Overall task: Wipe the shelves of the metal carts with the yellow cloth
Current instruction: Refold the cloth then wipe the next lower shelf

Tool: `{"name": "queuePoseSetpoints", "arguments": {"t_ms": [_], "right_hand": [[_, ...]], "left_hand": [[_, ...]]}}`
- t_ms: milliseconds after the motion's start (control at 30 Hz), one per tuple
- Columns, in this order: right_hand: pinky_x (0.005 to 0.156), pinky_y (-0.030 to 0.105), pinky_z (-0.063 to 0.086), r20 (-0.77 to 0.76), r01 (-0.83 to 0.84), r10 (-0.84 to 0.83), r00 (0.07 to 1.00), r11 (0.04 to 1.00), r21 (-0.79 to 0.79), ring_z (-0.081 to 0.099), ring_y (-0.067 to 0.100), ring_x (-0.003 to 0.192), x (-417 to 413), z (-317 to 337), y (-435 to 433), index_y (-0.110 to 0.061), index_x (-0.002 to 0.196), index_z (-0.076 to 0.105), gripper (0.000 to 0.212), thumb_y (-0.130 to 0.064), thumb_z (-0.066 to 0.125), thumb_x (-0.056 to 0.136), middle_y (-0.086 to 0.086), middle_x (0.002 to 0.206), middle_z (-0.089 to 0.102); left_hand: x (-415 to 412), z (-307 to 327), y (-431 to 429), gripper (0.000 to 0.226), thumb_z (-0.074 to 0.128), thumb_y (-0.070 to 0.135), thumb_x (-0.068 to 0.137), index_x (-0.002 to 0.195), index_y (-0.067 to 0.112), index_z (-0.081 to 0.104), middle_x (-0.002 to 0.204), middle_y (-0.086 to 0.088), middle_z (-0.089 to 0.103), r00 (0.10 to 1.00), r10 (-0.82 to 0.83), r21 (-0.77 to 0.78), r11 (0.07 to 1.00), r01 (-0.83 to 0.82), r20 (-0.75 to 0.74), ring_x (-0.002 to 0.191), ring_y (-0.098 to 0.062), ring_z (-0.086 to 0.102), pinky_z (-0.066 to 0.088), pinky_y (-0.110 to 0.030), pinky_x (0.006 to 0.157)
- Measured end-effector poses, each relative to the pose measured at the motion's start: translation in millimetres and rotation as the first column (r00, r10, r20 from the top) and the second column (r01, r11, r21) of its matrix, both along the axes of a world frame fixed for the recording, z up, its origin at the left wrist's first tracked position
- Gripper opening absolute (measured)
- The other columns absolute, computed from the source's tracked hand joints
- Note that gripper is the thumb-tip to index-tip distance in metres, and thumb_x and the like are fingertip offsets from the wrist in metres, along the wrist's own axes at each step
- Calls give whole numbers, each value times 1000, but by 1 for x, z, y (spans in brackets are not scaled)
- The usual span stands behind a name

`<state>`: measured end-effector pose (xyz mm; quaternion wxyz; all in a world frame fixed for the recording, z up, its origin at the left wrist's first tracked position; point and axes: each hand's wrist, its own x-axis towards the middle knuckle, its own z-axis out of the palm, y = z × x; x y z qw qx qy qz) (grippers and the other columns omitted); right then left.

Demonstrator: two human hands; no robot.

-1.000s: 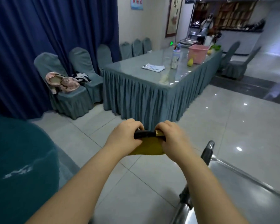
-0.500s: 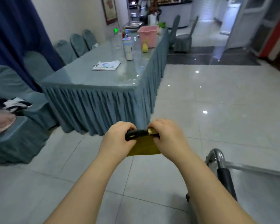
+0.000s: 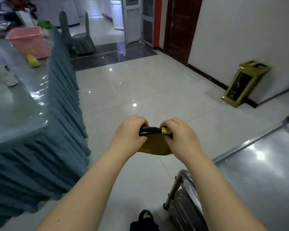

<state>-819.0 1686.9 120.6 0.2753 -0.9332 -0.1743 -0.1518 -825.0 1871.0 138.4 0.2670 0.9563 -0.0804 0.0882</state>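
The person is clutching the yellow cloth [image 3: 153, 145] in both the left hand [image 3: 128, 132] and the right hand [image 3: 180, 135], holding it over the floor beside the cart [image 3: 257, 172]; wiping seemingly is not yet starting, leaving every shelf

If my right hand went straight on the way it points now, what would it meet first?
The way looks free: past the right hand, which grips the yellow cloth, only bare floor shows; the left hand sits just aside. Depth is unclear.
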Motion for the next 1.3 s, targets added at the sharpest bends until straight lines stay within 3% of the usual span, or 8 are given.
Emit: {"name": "queuePoseSetpoints", "arguments": {"t_ms": [167, 400, 633, 767, 967, 1100, 1200, 1300], "right_hand": [[63, 37, 46, 76, 137, -142, 987, 988, 66, 51, 20, 87, 91, 16, -31, -20, 94, 64, 23, -3, 64, 79, -6, 93, 57], [71, 40, 46, 82, 318, -320, 944, 947, 39, 52, 23, 89, 197, 28, -69, -17, 97, 64, 27, 1, 62, 77, -2, 96, 59], [72, 34, 45, 69, 534, -535, 842, 845, 25, 49, 18, 89, 287, 2, -104, -19, 97, 64, 30, 2, 64, 75, -4, 96, 58], [72, 36, 46, 16, 720, -721, 692, 692, 45, 51, 20, 89, 325, -22, -114, -18, 97, 65, 33, 5, 63, 73, -4, 97, 59], [71, 34, 47, -58, 915, -916, 398, 401, -48, 52, 17, 91, 337, -25, -135, -19, 100, 63, 26, -3, 68, 80, -5, 98, 58], [71, 41, 49, -89, 978, -978, 189, 195, -68, 55, 24, 90, 327, -25, -169, -16, 99, 65, 28, -1, 67, 76, 1, 96, 60], [71, 44, 49, -97, 991, -989, 108, 114, -63, 56, 28, 88, 316, -34, -203, -16, 97, 65, 30, 0, 65, 72, 2, 93, 60], [69, 45, 49, -122, 995, -990, 71, 80, -68, 55, 30, 86, 311, -49, -236, -14, 95, 65, 28, 1, 66, 71, 3, 92, 60]], "left_hand": [[114, 25, -31, 37, 62, 5, 73, 102, 27, 64, 96, 9, 57, 990, -129, -19, 991, 130, 59, 94, -13, 49, 46, -32, 74], [255, 32, -77, 31, 62, 6, 73, 98, 24, 66, 94, 9, 56, 946, -307, -16, 951, 310, 103, 97, -17, 51, 47, -38, 77], [390, 2, -128, 28, 65, 6, 75, 98, 22, 66, 97, 7, 56, 812, -571, -5, 818, 575, 119, 96, -15, 48, 43, -32, 77], [460, -16, -166, 27, 65, 7, 77, 100, 22, 64, 97, 6, 52, 659, -749, 19, 661, 750, 66, 92, -17, 49, 44, -34, 72], [512, -27, -250, 30, 64, 4, 80, 105, 19, 64, 104, 3, 53, 333, -943, 21, 334, 942, 25, 99, -17, 47, 42, -30, 75], [514, -34, -321, 27, 65, 6, 79, 103, 19, 64, 102, 2, 53, 104, -995, 2, 104, 995, 11, 97, -18, 48, 43, -31, 75], [509, -46, -372, 26, 65, 7, 78, 101, 18, 64, 99, 1, 53, -34, -999, 19, -34, 999, 0, 96, -20, 49, 37, -28, 70], [507, -59, -415, 24, 67, 8, 78, 99, 19, 63, 98, 2, 52, -113, -993, 30, -114, 993, -28, 96, -20, 50, 37, -28, 70]]}}
